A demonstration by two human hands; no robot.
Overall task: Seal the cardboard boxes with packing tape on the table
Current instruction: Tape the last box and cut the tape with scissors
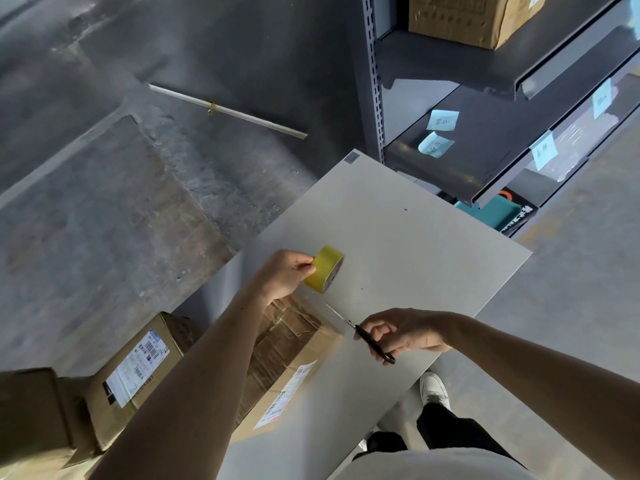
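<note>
My left hand point(284, 277) pinches a yellow roll of packing tape point(324, 269) and holds it just above the white table point(398, 244). My right hand point(401, 332) grips black-handled scissors point(363, 336), blades pointing toward the tape roll. A flat cardboard box point(287, 355) with old tape strips and a white shipping label lies on the table's left part, partly under my left forearm.
Two more cardboard boxes point(138, 372) point(31, 410) stand on the floor left of the table. A grey metal shelf point(485, 109) with blue notes and a box rises at the right. A white strip point(228, 110) lies on the concrete floor. My white shoe point(433, 389) shows below the table.
</note>
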